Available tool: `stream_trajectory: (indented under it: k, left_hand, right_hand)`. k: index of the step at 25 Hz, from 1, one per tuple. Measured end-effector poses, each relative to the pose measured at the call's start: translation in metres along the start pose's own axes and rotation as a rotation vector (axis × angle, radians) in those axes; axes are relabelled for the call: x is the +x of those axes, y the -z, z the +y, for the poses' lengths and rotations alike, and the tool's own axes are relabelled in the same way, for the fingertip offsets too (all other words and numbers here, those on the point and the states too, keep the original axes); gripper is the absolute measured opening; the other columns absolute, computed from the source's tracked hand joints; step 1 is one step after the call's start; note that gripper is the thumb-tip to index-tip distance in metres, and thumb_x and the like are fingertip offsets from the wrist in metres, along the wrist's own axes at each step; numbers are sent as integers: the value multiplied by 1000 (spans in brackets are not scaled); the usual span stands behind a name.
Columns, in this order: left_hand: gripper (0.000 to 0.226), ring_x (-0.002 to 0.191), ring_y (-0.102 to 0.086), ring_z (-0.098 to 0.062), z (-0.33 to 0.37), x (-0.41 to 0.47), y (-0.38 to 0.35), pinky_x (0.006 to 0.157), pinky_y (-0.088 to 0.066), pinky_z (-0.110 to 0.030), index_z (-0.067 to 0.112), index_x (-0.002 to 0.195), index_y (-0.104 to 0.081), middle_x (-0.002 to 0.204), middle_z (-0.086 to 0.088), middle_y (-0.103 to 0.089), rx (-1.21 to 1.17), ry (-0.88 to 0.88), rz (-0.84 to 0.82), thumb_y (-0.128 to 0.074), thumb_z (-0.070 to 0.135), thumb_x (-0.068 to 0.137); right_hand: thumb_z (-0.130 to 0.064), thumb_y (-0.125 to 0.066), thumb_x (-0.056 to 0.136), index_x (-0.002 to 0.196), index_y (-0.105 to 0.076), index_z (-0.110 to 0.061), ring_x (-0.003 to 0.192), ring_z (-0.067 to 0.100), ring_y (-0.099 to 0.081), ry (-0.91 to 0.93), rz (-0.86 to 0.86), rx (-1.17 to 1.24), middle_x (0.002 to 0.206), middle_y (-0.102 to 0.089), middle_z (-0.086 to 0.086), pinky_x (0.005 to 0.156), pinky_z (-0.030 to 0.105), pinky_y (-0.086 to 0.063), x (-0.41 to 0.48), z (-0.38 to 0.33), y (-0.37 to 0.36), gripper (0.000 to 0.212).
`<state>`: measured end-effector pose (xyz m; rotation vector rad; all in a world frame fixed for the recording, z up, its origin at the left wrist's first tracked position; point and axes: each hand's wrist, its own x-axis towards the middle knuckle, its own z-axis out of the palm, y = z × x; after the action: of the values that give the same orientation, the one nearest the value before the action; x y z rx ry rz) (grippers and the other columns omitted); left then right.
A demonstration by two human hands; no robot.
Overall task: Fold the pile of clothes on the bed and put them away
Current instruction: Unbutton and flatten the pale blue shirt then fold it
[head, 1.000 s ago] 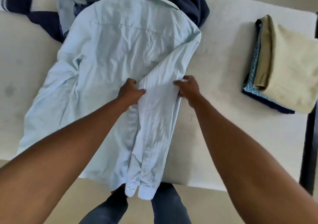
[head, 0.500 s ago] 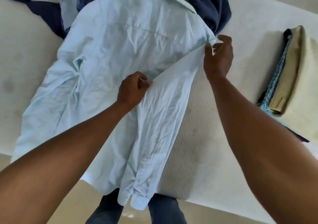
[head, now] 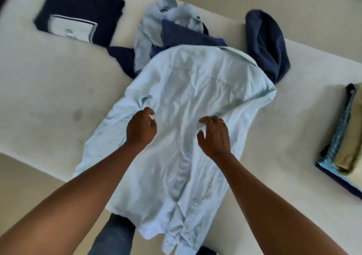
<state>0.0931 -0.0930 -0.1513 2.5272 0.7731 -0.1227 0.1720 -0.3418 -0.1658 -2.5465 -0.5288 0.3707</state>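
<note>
no legible text or numbers anywhere, white chest panel on the folded navy t-shirt [head: 78, 17] too blurred to read

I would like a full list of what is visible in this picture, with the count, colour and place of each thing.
dress shirt: one, light blue, spread mid-bed, hem over the near edge
T-shirt: one, navy with white print, folded, far left
unfolded pile: one, light blue and navy, behind the shirt's collar
crumpled garment: one, dark blue, far right of the collar
folded stack: one, khaki, teal-patterned and navy, right edge
bed: one, cream
floor: beige, near left
legs: blue jeans, bottom edge
left hand: loosely curled, over the shirt
right hand: fingers spread, over the shirt
</note>
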Motion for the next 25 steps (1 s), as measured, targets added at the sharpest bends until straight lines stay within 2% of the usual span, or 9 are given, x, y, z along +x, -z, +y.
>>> stream_trajectory:
  k: [2, 4, 7, 10, 14, 18, 21, 23, 25]
  left_hand:
    - [48, 103, -62, -40, -51, 11, 23, 81, -53, -48, 11, 124, -55, 110, -16, -63, 117, 143, 41, -77, 23, 83]
    - [76, 106, -57, -41, -112, 24, 39, 79, -51, -49, 10, 130, -45, 117, -18, -54, 214, 340, -80, -88, 40, 75]
    - [58, 93, -64, -34, -173, 36, 52, 69, -47, -38, 17, 111, -53, 102, -9, -63, 182, 344, -364, -86, 47, 75]
    - [18, 88, -67, -42, -196, 65, 82, 64, -44, -36, 14, 85, -58, 86, -14, -69, 116, 253, -181, -71, 25, 85]
    - [19, 89, -65, -46, -190, 136, 143, 71, -51, -47, 6, 105, -50, 92, -21, -68, -133, 337, 272, -62, 11, 91]
    - [34, 83, -69, -37, -170, 168, 146, 71, -62, -50, 15, 113, -44, 94, -4, -63, -479, 353, 183, -46, -1, 83]
    - [51, 106, -71, -25, -170, 198, 144, 85, -63, -44, 30, 129, -62, 123, 4, -67, -860, 507, 58, -43, 11, 85]
    - [58, 119, -63, -19, -153, 208, 152, 103, -54, -41, 32, 130, -69, 134, 6, -65, -783, 429, 55, -45, 15, 80]
    - [62, 119, -60, -22, -119, 191, 156, 106, -47, -32, 19, 135, -67, 133, -5, -65, -609, 80, 93, -47, 10, 78]
  right_hand:
    - [-14, -68, 82, 114, -65, -16, 97, 28, -63, 32, -30, 50, 101, -67, 3, 92, 38, -49, 13, -32, -20, 32]
    - [-12, -69, 84, 113, -66, -15, 94, 25, -63, 14, -41, 104, 97, -69, 1, 89, 38, -51, 31, -64, -49, 30]
    - [-13, -66, 87, 114, -64, -21, 97, 20, -65, -174, -101, 216, 95, -70, -7, 89, 37, -53, 41, -106, -92, 28]
    - [-12, -64, 89, 113, -64, -24, 91, 15, -67, -333, -96, 309, 85, -68, -14, 85, 34, -56, 41, -144, -118, 27]
    - [-9, -64, 91, 116, -65, -22, 80, 3, -66, -399, 38, 341, 82, -71, -8, 73, 18, -50, 50, -191, -119, 27]
    - [-10, -66, 92, 115, -65, -24, 80, -3, -66, -498, 78, 425, 82, -74, -9, 70, 9, -45, 67, -217, -111, 27]
    - [-9, -66, 91, 114, -66, -21, 83, -2, -68, -568, 151, 490, 81, -76, -7, 79, 17, -52, 87, -226, -100, 26]
    - [-11, -66, 90, 112, -68, -24, 84, 0, -70, -629, 167, 575, 81, -77, -5, 84, 26, -55, 103, -229, -89, 26]
    - [-23, -67, 89, 110, -70, -25, 88, 9, -74, -654, 203, 708, 85, -78, -3, 88, 40, -59, 119, -232, -71, 21]
